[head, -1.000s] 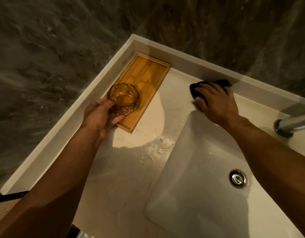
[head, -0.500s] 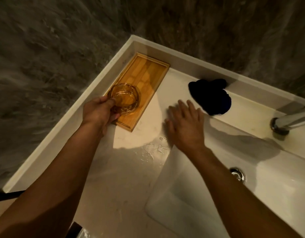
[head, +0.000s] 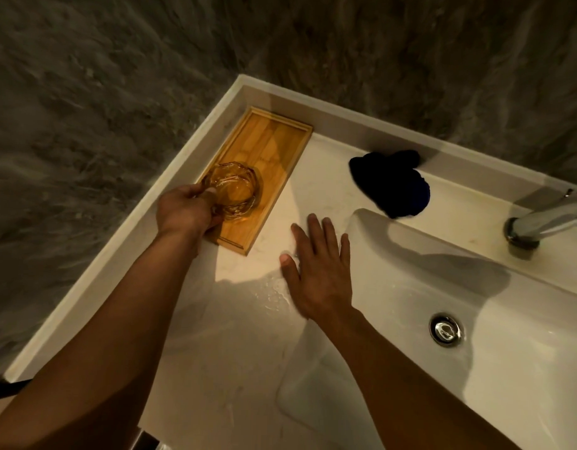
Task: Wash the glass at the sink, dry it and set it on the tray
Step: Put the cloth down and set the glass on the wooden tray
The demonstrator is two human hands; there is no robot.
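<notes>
On the left, the tray (head: 274,147) lies along the raised edge of the desk (head: 235,336), and the glass (head: 236,190) sits on its near half, where it was a second ago; it has barely shifted, only settled lower onto the wood. The left hand (head: 183,212) is still closed around the glass's near side, thumb at the rim, fingers curled under and against the wall, wrist bent forward from an arm reaching in from the lower left. Whether the glass's base is fully down I cannot tell, but it looks set, so the placing step is near its end and only the release remains. Moving right, the right hand (head: 316,271) has come away from the dark cloth (head: 391,186), which a second ago it was pressing; now it hovers open and flat, fingers spread, palm down over the wet patch of desk by the sink (head: 524,368) corner, holding nothing. The cloth lies bunched behind the basin, well apart from that hand, which suggests drying is finished. Far right stands the tap (head: 540,222)
</notes>
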